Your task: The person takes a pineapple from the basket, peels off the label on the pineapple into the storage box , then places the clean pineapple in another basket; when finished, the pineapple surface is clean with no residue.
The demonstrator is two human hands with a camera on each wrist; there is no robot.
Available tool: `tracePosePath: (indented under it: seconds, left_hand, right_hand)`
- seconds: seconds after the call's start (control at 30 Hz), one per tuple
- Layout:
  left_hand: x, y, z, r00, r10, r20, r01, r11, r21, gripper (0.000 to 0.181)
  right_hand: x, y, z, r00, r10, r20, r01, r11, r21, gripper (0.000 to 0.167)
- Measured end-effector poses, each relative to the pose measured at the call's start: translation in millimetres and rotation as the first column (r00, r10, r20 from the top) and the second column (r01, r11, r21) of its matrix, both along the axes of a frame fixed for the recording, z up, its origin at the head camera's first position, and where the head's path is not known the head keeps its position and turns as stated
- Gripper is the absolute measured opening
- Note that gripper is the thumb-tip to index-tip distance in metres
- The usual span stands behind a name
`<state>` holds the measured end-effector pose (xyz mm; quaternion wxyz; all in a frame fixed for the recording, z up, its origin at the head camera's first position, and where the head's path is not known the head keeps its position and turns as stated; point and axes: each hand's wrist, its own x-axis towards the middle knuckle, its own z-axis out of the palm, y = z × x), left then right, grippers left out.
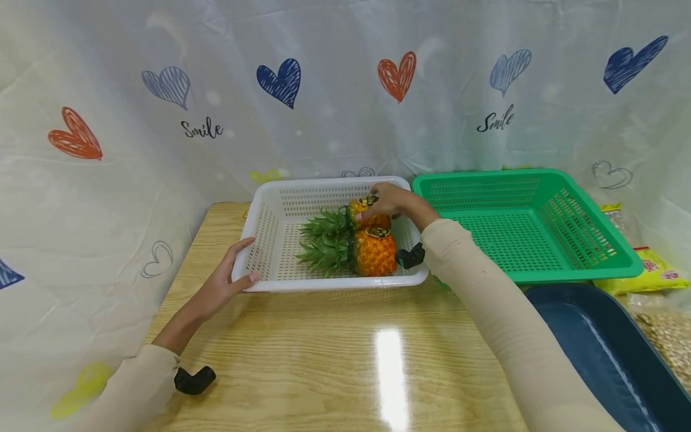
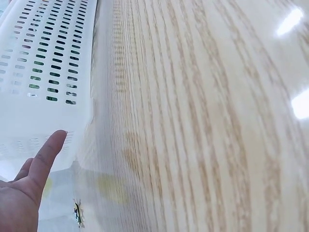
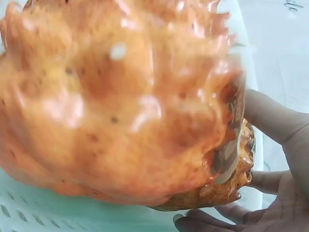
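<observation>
In the head view, two orange pineapples lie side by side in a white basket, their green leafy crowns pointing left. My right hand reaches in from the right and grips the far pineapple by its body. The near pineapple fills much of the right wrist view; behind it, the thumb and fingers are spread round the far one. My left hand holds the basket's near left corner. In the left wrist view, an extended digit lies against the basket's wall.
Beside the white basket, on its right, stands a green basket. A dark blue tray sits in front of that. Yellow packets and a bag of pale pieces lie far right. A heart-printed curtain hangs behind the wooden table.
</observation>
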<state>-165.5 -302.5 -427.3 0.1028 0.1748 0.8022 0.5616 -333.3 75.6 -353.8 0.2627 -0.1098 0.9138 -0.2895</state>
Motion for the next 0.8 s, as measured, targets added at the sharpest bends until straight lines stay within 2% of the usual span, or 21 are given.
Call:
tracePosePath:
  seconds: [0.2, 0.57, 0.8]
  left_hand:
    - [1.5, 0.6, -0.1, 1.0, 0.002, 0.0, -0.002, 1.0, -0.001, 0.074]
    - [0.5, 0.0, 0.2, 1.0, 0.005, 0.004, -0.005, 1.0, -0.001, 0.073]
    - [-0.7, 0.6, 0.9, 1.0, -0.001, 0.01, 0.001, 1.0, -0.005, 0.075]
  right_hand:
    - [-0.6, -0.1, -3.9, 1.0, 0.016, 0.007, -0.016, 1.0, 0.008, 0.097]
    - [-2.3, -1.9, -4.0, 0.993, 0.051, 0.107, -0.052, 0.999, 0.012, 0.106]
    - [-3.5, -2.6, -5.5, 0.99, 0.04, 0.138, -0.039, 0.999, -0.008, 0.107]
